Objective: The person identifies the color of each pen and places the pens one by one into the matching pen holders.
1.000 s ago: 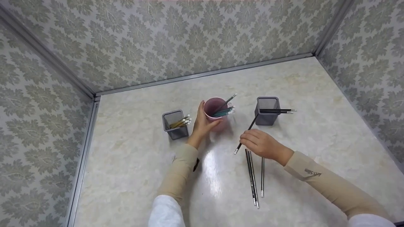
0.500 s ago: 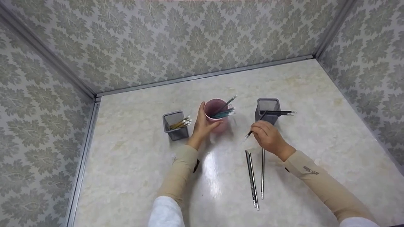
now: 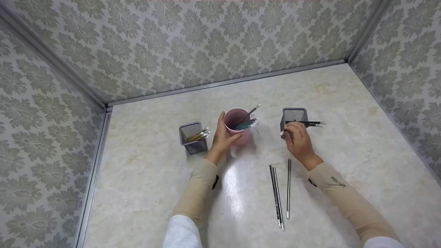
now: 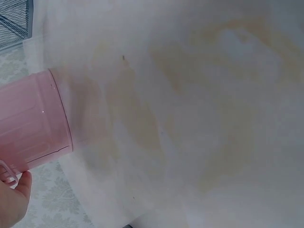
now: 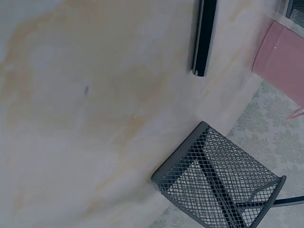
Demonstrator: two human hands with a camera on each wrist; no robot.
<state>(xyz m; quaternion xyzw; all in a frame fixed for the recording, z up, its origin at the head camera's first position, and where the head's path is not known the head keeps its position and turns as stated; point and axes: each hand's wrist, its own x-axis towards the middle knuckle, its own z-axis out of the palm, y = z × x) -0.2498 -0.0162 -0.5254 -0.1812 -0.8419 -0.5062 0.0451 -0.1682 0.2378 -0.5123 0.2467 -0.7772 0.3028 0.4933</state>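
My left hand [image 3: 224, 140] grips the side of a pink cup [image 3: 243, 138], fingers on the far side and thumb across the near side. In the left wrist view the pink cup [image 4: 28, 118] shows at the left edge. Several green pencils [image 3: 244, 125] lean in it. My right hand [image 3: 299, 143] pinches a black pencil [image 3: 283, 132] near its white eraser, at the right grey mesh pencil holder [image 3: 295, 109]; its other end is hidden. Black pencils [image 3: 311, 123] lean out of that holder. In the right wrist view the mesh holder [image 5: 223, 175] has dark pencils inside.
At the left stands another mesh holder [image 3: 190, 125] with several yellow pencils [image 3: 198, 136]. Three black pencils lie on the table near the front: a close pair [image 3: 276, 196] and a single pencil [image 3: 288, 189]. Patterned wall panels [image 3: 220, 38] border the table [image 3: 144, 165].
The right hand has carried the black pencil up and right to the right mesh holder, and the pencil now shows only its eraser end. The left hand stays on the pink cup.
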